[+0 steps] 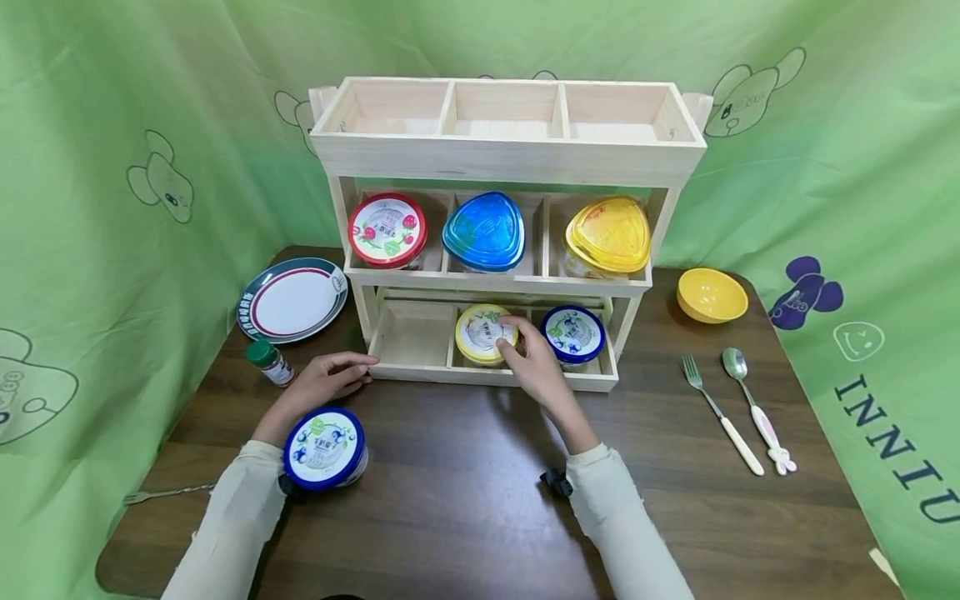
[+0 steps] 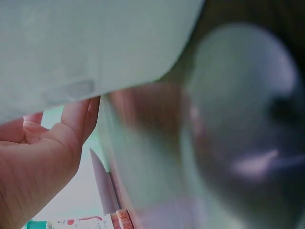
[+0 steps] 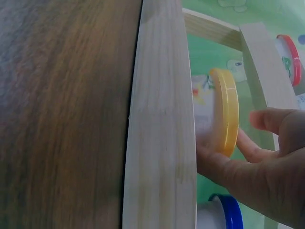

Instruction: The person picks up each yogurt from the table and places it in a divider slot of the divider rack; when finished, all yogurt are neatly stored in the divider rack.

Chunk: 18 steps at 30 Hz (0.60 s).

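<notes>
Your right hand (image 1: 534,365) has its fingers curled round the round yellow-lidded tub (image 1: 485,333), which sits in the middle slot of the bottom tier of the pale wooden rack (image 1: 510,154), just beside a blue-lidded tub (image 1: 573,333). Your left hand (image 1: 327,379) rests relaxed on the dark wooden table (image 1: 480,492), holding nothing, fingertips touching the rack's front edge, near a second blue-lidded tub (image 1: 324,447).

Cream long sleeves (image 1: 225,517), bare hands (image 1: 536,367), perhaps black wrist straps (image 1: 553,482).
</notes>
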Each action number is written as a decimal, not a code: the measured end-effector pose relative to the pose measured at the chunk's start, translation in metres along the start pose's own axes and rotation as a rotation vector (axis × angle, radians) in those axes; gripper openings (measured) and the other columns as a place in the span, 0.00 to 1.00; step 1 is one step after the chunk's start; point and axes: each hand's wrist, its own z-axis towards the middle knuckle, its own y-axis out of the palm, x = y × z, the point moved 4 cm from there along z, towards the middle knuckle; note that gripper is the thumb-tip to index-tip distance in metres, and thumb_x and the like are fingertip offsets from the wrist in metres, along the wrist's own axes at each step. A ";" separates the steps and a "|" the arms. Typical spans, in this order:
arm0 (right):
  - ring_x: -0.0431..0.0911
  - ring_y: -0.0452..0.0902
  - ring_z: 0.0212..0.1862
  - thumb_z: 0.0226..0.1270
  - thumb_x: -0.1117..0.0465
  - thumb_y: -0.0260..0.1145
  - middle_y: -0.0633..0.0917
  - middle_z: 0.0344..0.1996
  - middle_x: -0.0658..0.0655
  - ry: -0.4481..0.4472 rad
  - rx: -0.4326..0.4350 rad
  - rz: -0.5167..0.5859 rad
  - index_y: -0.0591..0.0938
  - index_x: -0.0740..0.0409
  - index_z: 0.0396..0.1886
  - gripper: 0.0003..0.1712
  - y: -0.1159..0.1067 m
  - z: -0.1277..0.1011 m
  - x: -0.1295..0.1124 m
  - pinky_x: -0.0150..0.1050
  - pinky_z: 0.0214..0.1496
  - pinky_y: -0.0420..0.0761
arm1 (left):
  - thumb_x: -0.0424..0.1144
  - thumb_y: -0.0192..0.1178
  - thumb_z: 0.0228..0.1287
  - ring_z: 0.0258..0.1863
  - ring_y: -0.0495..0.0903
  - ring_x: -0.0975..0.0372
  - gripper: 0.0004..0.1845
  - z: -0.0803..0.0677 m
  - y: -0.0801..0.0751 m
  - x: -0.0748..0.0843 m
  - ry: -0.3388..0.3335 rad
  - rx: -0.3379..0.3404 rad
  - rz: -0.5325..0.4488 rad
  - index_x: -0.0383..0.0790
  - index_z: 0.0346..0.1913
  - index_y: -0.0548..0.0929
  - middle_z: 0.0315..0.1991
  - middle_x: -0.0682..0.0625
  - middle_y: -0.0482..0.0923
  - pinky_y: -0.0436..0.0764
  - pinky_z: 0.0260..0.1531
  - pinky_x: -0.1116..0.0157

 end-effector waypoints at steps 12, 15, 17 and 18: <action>0.62 0.81 0.60 0.80 0.60 0.64 0.77 0.74 0.66 -0.233 0.024 -0.332 0.80 0.60 0.71 0.24 -0.021 -0.020 -0.015 0.65 0.63 0.80 | 0.44 0.60 0.85 0.55 0.87 0.57 0.19 -0.008 0.000 0.009 0.043 -0.005 -0.012 0.40 0.68 0.86 0.60 0.41 0.85 0.87 0.57 0.64; 0.67 0.71 0.75 0.81 0.61 0.65 0.72 0.78 0.69 -0.240 0.032 -0.351 0.80 0.62 0.72 0.24 -0.034 -0.032 -0.019 0.70 0.75 0.70 | 0.44 0.61 0.84 0.55 0.87 0.58 0.19 -0.006 -0.001 0.008 0.050 -0.010 -0.017 0.41 0.68 0.86 0.59 0.42 0.85 0.87 0.57 0.65; 0.68 0.62 0.81 0.82 0.62 0.64 0.68 0.81 0.70 -0.232 0.036 -0.344 0.79 0.63 0.72 0.24 -0.044 -0.042 -0.020 0.70 0.79 0.66 | 0.44 0.62 0.84 0.54 0.87 0.60 0.18 -0.004 -0.003 0.003 0.063 -0.022 -0.034 0.43 0.67 0.87 0.58 0.43 0.85 0.87 0.56 0.66; 0.68 0.62 0.81 0.82 0.63 0.64 0.67 0.81 0.70 -0.232 0.037 -0.336 0.79 0.64 0.72 0.23 -0.048 -0.047 -0.019 0.70 0.78 0.67 | 0.44 0.63 0.83 0.54 0.87 0.60 0.18 0.000 -0.005 -0.003 0.070 -0.027 -0.045 0.43 0.67 0.88 0.59 0.44 0.86 0.88 0.55 0.67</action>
